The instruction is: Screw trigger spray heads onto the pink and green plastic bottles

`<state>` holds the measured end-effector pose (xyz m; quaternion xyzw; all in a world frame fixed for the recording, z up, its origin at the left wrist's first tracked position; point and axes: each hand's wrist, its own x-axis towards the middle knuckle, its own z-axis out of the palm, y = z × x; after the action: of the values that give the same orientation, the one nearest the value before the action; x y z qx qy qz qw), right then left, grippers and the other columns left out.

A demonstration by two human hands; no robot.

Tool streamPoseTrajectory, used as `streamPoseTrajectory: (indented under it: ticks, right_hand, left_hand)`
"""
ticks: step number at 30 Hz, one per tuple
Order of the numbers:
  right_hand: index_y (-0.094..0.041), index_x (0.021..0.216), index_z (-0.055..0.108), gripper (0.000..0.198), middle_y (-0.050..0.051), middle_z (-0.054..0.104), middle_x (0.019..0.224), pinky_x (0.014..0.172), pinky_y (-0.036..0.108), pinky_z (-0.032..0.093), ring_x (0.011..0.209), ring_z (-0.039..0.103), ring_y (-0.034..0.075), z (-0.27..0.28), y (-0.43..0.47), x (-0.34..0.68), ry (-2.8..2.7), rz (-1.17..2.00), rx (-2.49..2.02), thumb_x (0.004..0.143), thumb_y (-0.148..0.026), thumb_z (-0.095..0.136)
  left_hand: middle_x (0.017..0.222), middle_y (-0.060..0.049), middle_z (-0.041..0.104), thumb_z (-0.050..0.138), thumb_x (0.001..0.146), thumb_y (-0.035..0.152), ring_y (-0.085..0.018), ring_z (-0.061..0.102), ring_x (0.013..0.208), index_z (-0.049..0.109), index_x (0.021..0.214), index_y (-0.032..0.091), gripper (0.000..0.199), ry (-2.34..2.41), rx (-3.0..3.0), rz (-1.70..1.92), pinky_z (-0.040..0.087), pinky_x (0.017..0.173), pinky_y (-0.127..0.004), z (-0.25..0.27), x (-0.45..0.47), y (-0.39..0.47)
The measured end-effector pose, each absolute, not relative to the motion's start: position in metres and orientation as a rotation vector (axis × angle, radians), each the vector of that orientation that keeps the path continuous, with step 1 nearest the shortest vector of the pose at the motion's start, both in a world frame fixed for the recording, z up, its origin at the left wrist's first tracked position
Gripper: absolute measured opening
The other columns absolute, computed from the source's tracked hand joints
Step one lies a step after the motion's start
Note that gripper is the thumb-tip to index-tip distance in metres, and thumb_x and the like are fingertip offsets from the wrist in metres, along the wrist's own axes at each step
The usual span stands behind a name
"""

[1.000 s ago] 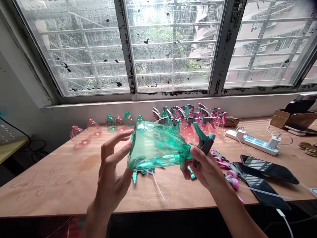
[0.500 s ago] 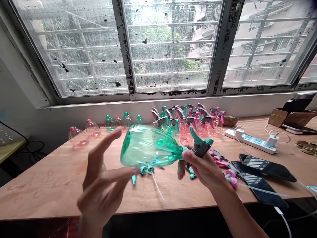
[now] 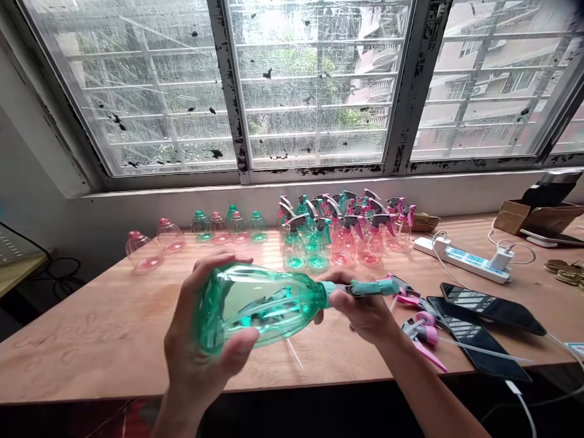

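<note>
A clear green spray bottle [image 3: 269,304] lies on its side in the air between my hands, above the table. My left hand [image 3: 205,340] is wrapped round its wide base, thumb on the near side. At the neck, my right hand [image 3: 360,310] grips the collar of the teal trigger sprayer [image 3: 371,287], which points right. Through the green plastic I see dark and teal shapes, partly the sprayer heads on the table behind. A thin white dip tube [image 3: 294,354] shows below the bottle.
Several assembled spray bottles [image 3: 342,243] stand at the back, pink and green. Bottles without sprayers [image 3: 219,228] stand left of them. Pink sprayer heads [image 3: 426,334], two phones [image 3: 493,310] and a power strip [image 3: 465,258] lie on the right. The table's front edge [image 3: 274,391] is near me.
My left hand has closed round the bottle's base from an open pose beside it. The bottle has come lower, and its sprayer has rolled over in my right hand.
</note>
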<state>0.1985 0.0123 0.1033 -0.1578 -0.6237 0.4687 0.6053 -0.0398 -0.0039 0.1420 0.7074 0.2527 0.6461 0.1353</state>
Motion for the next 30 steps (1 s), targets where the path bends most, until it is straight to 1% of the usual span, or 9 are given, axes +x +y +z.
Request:
streamPoseTrajectory:
  ticks: [5,7,10,12,15,19,23,26,30]
  right_hand:
    - [-0.022,0.096,0.083,0.033,0.004,0.078,0.069,0.044,0.033,0.055,0.049,0.069,0.021,0.121,0.002,0.231,-1.35,0.97,-0.51,0.08,-0.049,0.093]
    - [-0.022,0.09,0.082,0.034,0.005,0.079,0.08,0.039,0.03,0.046,0.044,0.059,0.015,0.129,0.003,0.265,-1.065,0.606,-0.613,0.073,-0.048,0.096]
    - [-0.017,0.078,0.078,0.029,0.003,0.067,0.067,0.041,0.031,0.035,0.042,0.046,0.011,0.147,0.015,0.333,-0.739,-0.025,-0.795,0.074,-0.041,0.093]
    - [-0.014,0.079,0.077,0.025,-0.001,0.057,0.057,0.045,0.033,0.036,0.042,0.044,0.011,0.159,0.029,0.38,-0.775,-0.287,-1.05,0.08,-0.035,0.09]
    - [-0.009,0.107,0.076,0.033,0.005,0.066,0.069,0.056,0.034,0.047,0.052,0.058,0.015,0.169,0.051,0.431,-0.942,-0.386,-1.565,0.099,-0.041,0.073]
    - [-0.015,0.092,0.075,0.033,0.004,0.065,0.056,0.061,0.036,0.043,0.06,0.065,0.023,0.158,0.075,0.456,-1.167,-0.238,-1.853,0.094,-0.048,0.079]
    - [-0.022,0.075,0.067,0.036,0.005,0.068,0.058,0.063,0.036,0.041,0.067,0.064,0.025,0.13,0.1,0.46,-1.321,-0.112,-2.028,0.097,-0.05,0.075]
    - [-0.019,0.087,0.071,0.034,0.003,0.073,0.079,0.071,0.034,0.054,0.075,0.069,0.02,0.112,0.12,0.465,-1.354,-0.05,-2.092,0.105,-0.048,0.067]
    - [-0.018,0.12,0.071,0.026,0.008,0.075,0.118,0.085,0.041,0.064,0.097,0.075,0.022,0.103,0.145,0.472,-1.36,-0.038,-2.056,0.106,-0.039,0.068]
  left_hand:
    - [0.154,-0.014,0.053,0.074,0.09,0.064,-0.04,0.055,0.144,0.044,0.16,0.036,0.081,0.616,2.36,1.582,0.057,0.114,-0.058,0.139,-0.037,-0.008]
    - [0.169,-0.018,0.042,0.071,0.091,0.067,-0.043,0.05,0.152,0.022,0.171,0.037,0.098,0.773,2.475,1.232,0.055,0.116,-0.061,0.138,-0.042,-0.005]
    - [0.174,-0.017,0.036,0.07,0.096,0.057,-0.042,0.057,0.147,0.004,0.173,0.041,0.103,0.879,2.542,0.954,0.059,0.11,-0.058,0.137,-0.054,0.004]
    - [0.173,-0.015,0.039,0.071,0.099,0.049,-0.042,0.06,0.143,0.011,0.172,0.043,0.095,0.893,2.555,0.966,0.065,0.102,-0.052,0.138,-0.061,0.01]
    - [0.168,-0.012,0.048,0.071,0.099,0.041,-0.04,0.063,0.141,0.027,0.169,0.043,0.083,0.906,2.606,1.031,0.068,0.095,-0.045,0.142,-0.068,0.017]
    - [0.159,-0.009,0.061,0.073,0.099,0.038,-0.035,0.066,0.139,0.036,0.166,0.044,0.076,0.857,2.7,0.973,0.064,0.103,-0.041,0.148,-0.073,0.021]
    - [0.148,-0.008,0.07,0.074,0.098,0.037,-0.034,0.07,0.133,0.042,0.163,0.043,0.073,0.895,2.693,0.899,0.069,0.091,-0.035,0.148,-0.079,0.024]
    - [0.14,-0.011,0.075,0.074,0.097,0.04,-0.035,0.076,0.124,0.049,0.16,0.04,0.067,0.972,2.678,0.915,0.07,0.082,-0.035,0.145,-0.086,0.031]
    - [0.139,-0.012,0.076,0.072,0.098,0.042,-0.035,0.076,0.124,0.05,0.16,0.036,0.065,1.022,2.677,0.915,0.068,0.089,-0.039,0.141,-0.099,0.041]
